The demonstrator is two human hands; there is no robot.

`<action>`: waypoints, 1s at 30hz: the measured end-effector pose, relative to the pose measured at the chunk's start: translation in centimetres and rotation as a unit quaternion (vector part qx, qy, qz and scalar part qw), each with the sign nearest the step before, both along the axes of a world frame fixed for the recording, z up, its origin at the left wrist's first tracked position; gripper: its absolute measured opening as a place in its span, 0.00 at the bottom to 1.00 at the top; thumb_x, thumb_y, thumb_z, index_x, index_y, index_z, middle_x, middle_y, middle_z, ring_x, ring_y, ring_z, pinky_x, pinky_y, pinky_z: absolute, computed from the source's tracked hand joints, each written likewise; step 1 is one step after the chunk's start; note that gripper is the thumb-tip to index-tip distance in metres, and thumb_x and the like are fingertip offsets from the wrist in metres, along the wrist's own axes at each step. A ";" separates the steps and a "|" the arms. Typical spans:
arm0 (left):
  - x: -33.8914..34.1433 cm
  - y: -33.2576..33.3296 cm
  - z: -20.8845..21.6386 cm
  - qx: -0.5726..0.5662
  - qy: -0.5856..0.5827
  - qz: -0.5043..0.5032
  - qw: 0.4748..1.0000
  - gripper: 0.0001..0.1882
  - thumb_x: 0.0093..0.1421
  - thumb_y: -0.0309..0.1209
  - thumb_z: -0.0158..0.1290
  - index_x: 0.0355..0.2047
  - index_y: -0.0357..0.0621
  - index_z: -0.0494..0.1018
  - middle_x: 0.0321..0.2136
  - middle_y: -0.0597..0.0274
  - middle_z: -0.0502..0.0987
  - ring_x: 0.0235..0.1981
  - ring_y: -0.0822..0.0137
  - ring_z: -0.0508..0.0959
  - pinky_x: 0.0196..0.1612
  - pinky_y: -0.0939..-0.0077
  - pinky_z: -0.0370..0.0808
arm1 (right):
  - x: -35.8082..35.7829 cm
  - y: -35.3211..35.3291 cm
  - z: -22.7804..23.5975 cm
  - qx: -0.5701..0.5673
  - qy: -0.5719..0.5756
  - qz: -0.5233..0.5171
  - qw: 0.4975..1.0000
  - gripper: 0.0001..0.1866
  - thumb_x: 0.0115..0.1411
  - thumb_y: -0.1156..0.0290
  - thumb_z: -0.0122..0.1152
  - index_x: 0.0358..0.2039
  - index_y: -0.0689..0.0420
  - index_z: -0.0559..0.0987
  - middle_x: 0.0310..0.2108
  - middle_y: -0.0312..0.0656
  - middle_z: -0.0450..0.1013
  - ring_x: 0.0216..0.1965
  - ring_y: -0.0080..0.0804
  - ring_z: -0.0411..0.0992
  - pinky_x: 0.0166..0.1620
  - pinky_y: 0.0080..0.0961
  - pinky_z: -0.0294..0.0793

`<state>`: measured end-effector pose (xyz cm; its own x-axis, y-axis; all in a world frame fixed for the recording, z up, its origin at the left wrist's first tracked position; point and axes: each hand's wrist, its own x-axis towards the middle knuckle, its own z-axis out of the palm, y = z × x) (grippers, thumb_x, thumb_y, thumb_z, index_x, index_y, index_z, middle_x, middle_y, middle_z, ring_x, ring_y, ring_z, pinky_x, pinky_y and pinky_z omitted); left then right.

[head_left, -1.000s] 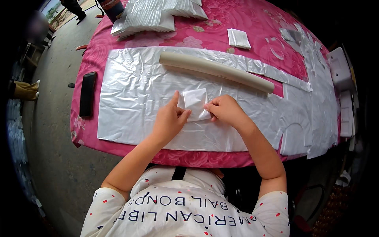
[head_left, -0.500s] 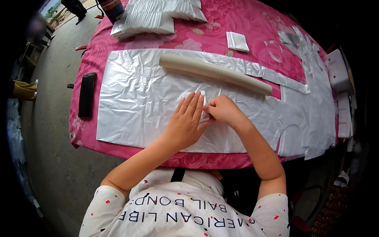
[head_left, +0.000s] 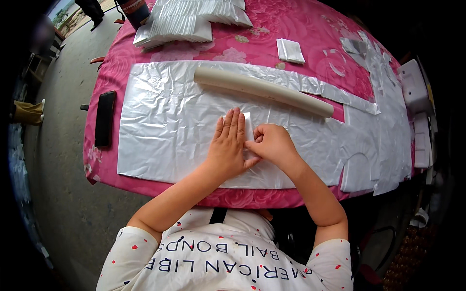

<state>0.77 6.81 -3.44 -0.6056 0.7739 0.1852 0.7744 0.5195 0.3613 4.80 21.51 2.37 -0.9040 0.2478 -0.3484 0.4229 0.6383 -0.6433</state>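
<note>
A folded piece of white plastic film lies on a large stack of thin, crinkled plastic sheets. My left hand rests flat on that folded piece, fingers straight and covering most of it. Close by on the right, my right hand is curled, its thumb tip against the folded edge beside my left thumb. Whether its bent fingers hold any film is hidden. Just beyond both hands, a long beige tube lies slantwise over the sheets.
A pink flowered tablecloth covers the table. A black phone lies at the left. Folded white packets are piled at the far side, with a small one apart. Cut film scraps lie right; white containers stand beyond.
My right hand has moved slightly nearer to me, its thumb now along the fold instead of fingertips at its upper part. My left hand still presses flat; more of the folded piece's top shows.
</note>
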 end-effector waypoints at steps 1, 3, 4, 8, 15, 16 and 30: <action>0.0 0.0 0.1 -0.006 -0.002 0.000 1.000 0.57 0.47 0.60 0.50 0.60 0.25 0.41 0.63 0.38 0.42 0.66 0.48 0.40 0.65 0.54 0.35 | 0.4 0.0 -0.1 0.032 0.018 0.009 0.999 0.12 0.43 0.65 0.65 0.21 0.61 0.76 0.17 0.43 0.73 0.20 0.32 0.73 0.26 0.26 0.70; 0.0 -0.2 -0.2 0.018 0.004 0.000 1.000 0.56 0.48 0.60 0.50 0.60 0.24 0.41 0.63 0.37 0.42 0.66 0.47 0.39 0.64 0.53 0.34 | 0.7 0.0 0.0 0.062 0.023 0.018 0.998 0.12 0.41 0.66 0.66 0.21 0.60 0.76 0.18 0.42 0.73 0.22 0.34 0.72 0.27 0.27 0.70; 0.0 -0.3 -0.2 0.031 0.008 0.001 0.999 0.56 0.48 0.59 0.49 0.60 0.24 0.40 0.63 0.37 0.41 0.66 0.47 0.39 0.64 0.53 0.34 | 0.9 0.1 0.3 0.060 0.008 0.016 0.998 0.11 0.41 0.66 0.66 0.20 0.59 0.76 0.19 0.43 0.73 0.23 0.38 0.73 0.29 0.30 0.71; -0.1 -1.7 0.9 0.101 -0.011 -0.013 0.995 0.53 0.50 0.54 0.52 0.61 0.28 0.41 0.62 0.37 0.42 0.65 0.46 0.41 0.64 0.53 0.36 | 1.6 1.4 0.4 0.134 0.011 0.071 0.988 0.09 0.43 0.67 0.64 0.23 0.57 0.76 0.23 0.43 0.74 0.28 0.40 0.74 0.33 0.33 0.71; 3.7 -12.0 3.1 0.240 -0.626 -0.015 0.742 0.19 0.59 0.26 0.49 0.50 0.33 0.66 0.49 0.51 0.70 0.47 0.64 0.73 0.51 0.72 0.68 | -0.8 -1.2 -1.2 0.194 0.306 0.199 0.910 0.24 0.51 0.62 0.60 0.47 0.60 0.71 0.48 0.48 0.68 0.50 0.44 0.65 0.52 0.37 0.62; 4.7 -13.5 2.9 0.248 -0.700 0.013 0.670 0.15 0.61 0.25 0.46 0.48 0.34 0.68 0.45 0.54 0.74 0.43 0.69 0.76 0.48 0.75 0.71 | -1.4 -1.9 -2.1 0.186 0.315 0.213 0.906 0.26 0.53 0.60 0.58 0.49 0.61 0.69 0.51 0.49 0.65 0.54 0.45 0.61 0.56 0.39 0.58; 10.0 -19.4 2.1 0.319 -0.723 0.388 0.474 0.09 0.54 0.22 0.49 0.36 0.32 0.72 0.34 0.55 0.77 0.29 0.66 0.78 0.30 0.78 0.75 | 5.2 -18.4 -3.9 -0.082 0.190 0.380 0.901 0.36 0.60 0.52 0.46 0.62 0.60 0.53 0.65 0.53 0.41 0.67 0.48 0.36 0.64 0.46 0.31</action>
<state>10.80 -12.62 -1.29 -0.5131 0.2790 -0.8117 -0.8576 -0.1277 0.4982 9.97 3.10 -1.56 -0.8525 -0.5206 0.0468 -0.3676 0.5335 -0.7617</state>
